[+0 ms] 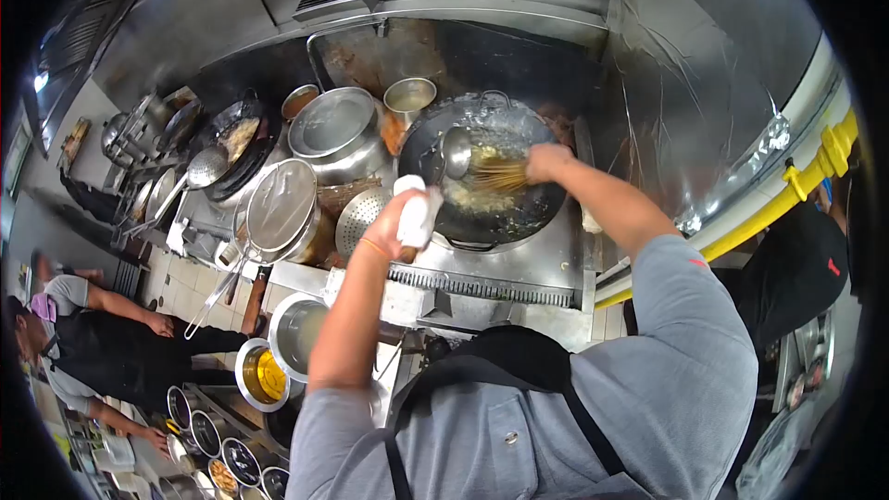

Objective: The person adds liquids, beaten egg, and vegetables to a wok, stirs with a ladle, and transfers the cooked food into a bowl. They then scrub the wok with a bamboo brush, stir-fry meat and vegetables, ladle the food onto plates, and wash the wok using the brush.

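A large dark wok (546, 208) sits on the steel range with cloudy liquid and pale yellowish bits in it. My left hand (396, 220) is closed round a white cloth (419, 215) wrapped on a ladle's handle, whose brown end shows below the fist. The bowl of that ladle (456, 152) is over the left part of the wok. In my right hand (548, 164) is a bamboo wok brush (500, 174), gripped at its right end. Its bristles point left into the wok, close to the ladle's bowl.
Left of the wok stand a lidded steel pot (333, 125), a mesh strainer (281, 206) and a perforated skimmer (359, 219). A second wok (243, 134) lies farther left. Yellow pipe (741, 231) runs along the right. One co-worker (120, 343) stands at left, another (796, 250) at right.
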Motion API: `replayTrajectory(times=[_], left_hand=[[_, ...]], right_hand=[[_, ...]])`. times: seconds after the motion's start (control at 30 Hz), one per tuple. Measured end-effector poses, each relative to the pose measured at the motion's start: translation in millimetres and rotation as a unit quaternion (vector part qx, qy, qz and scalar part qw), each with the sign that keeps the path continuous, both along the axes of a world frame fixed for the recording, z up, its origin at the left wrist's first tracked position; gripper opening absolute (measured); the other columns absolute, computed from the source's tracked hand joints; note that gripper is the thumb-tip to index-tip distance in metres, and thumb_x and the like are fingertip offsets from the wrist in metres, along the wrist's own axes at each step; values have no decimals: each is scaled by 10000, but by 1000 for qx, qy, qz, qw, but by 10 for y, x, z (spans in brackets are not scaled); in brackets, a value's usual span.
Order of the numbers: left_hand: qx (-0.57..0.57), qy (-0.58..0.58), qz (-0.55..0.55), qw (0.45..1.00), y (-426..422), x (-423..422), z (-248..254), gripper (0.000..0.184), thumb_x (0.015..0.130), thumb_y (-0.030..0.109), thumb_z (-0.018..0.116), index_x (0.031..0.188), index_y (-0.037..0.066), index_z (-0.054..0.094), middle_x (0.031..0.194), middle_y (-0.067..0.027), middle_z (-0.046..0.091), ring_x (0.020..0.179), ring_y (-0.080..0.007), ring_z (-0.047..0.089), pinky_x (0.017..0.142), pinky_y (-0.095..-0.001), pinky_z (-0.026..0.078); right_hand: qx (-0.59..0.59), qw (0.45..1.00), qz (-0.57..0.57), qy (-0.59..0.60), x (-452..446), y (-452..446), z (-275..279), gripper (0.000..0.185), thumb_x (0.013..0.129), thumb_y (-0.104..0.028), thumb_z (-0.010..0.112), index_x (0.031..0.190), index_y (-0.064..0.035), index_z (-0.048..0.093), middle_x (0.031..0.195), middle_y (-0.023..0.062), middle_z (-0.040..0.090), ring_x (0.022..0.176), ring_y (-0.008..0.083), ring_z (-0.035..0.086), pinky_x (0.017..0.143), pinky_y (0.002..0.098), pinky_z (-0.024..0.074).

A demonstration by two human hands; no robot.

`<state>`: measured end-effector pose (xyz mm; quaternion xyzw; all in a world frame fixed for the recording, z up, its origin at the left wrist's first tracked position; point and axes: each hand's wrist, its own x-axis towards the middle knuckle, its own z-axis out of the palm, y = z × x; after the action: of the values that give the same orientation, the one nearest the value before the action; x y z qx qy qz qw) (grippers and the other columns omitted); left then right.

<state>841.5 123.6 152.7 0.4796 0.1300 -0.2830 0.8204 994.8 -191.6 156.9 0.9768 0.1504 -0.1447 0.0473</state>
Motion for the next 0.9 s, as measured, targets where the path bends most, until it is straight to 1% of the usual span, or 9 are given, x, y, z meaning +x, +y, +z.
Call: replayTrajectory(times=[0.07,0.17,0.37,0.43,0.5,0.63,0.77,0.8,0.9], left_hand=[[323,-109,-114,933,144,-195,17,407,761,441,582,910,72,668,815,-102,655,729,-241,640,628,-348,517],[683,-238,-282,630,47,-685,431,458,676,390,640,911,-2,667,954,-221,665,885,-329,651,788,-386,511],[819,-331,-128,451,474,-1263,-16,263,634,282,695,871,167,698,963,-105,541,912,-286,579,779,-399,495],[814,-387,-104,420,587,-1330,-98,252,627,261,699,862,169,698,934,-96,533,905,-269,562,757,-385,485],[832,-371,-92,403,641,-1401,-112,235,636,235,688,860,166,698,948,-99,536,932,-269,557,775,-379,482],[818,-315,-135,462,418,-1366,78,235,664,208,662,889,146,692,947,-116,544,918,-292,575,783,-404,499],[784,-219,-111,570,44,-1048,161,321,670,288,674,926,95,684,966,-176,642,890,-335,630,777,-401,515],[690,-205,-58,691,252,-1006,-45,333,683,270,664,952,73,681,973,-169,659,891,-304,644,779,-382,514],[343,-184,125,913,523,-1391,-140,339,700,106,633,1008,-32,657,949,-74,680,865,-109,618,773,-260,484]], right_hand=[[52,991,-98,-69,75,-84,228,395,691,-356,679,1005,-117,694,1023,155,667,971,285,641,827,394,510],[166,979,-51,-104,309,-135,-373,355,714,-347,657,987,-125,700,982,175,669,937,295,648,827,374,508],[-138,975,109,139,398,-11,-174,317,732,-260,647,963,-47,690,975,203,659,780,302,657,574,455,504],[437,850,-230,185,-151,49,-35,297,720,-278,706,927,-65,694,809,151,665,663,287,637,518,464,489],[209,958,-101,166,120,-97,-100,224,763,-248,717,903,-78,678,666,88,599,465,271,541,443,397,469],[565,758,-283,160,5,21,-208,203,771,-257,710,892,-97,680,718,134,615,477,245,551,370,401,421],[189,982,-14,24,-298,-148,-102,363,740,-355,655,1023,-130,684,954,130,681,730,270,658,647,373,537],[238,936,-204,163,-239,-215,135,370,748,-349,629,1068,-169,675,1039,139,660,836,269,657,798,356,509],[106,988,98,-53,-283,-522,489,326,781,-301,574,975,-67,691,839,174,668,717,279,666,629,374,538]])
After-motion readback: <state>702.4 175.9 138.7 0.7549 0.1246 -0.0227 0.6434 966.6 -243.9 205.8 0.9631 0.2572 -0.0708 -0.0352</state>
